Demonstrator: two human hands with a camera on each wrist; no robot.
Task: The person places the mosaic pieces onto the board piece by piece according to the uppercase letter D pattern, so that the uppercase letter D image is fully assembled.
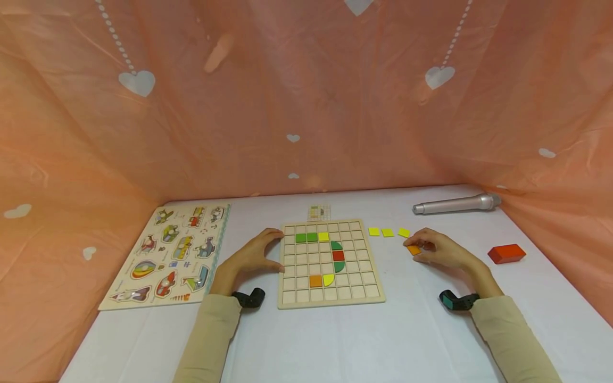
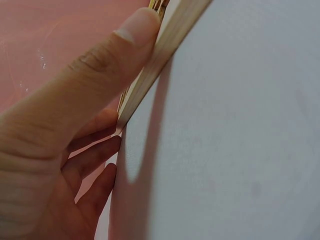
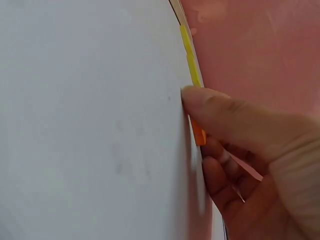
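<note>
A wooden grid board (image 1: 297, 297) lies flat on the table and bears several coloured pieces: green squares (image 1: 306, 237), a yellow square (image 1: 323, 236), a red square (image 1: 338, 256), an orange square (image 1: 315, 281) and rounded green and yellow pieces. Against the board's left edge my left hand (image 1: 254, 251) rests, thumb and fingers spread apart; its thumb (image 2: 115, 60) touches the wooden side. Right of the board, my right hand (image 1: 438, 248) pinches an orange tile (image 1: 413, 249) at the tabletop. Beside that hand are loose yellow tiles (image 1: 387, 232). My right fingers partly cover the orange tile.
A small patterned card (image 1: 319, 213) lies behind the board. To the left is a picture puzzle board (image 1: 163, 260) with vehicles. A silver microphone (image 1: 455, 205) and a red block (image 1: 506, 254) lie at the right. Pink curtain (image 1: 306, 106) encloses the back and sides.
</note>
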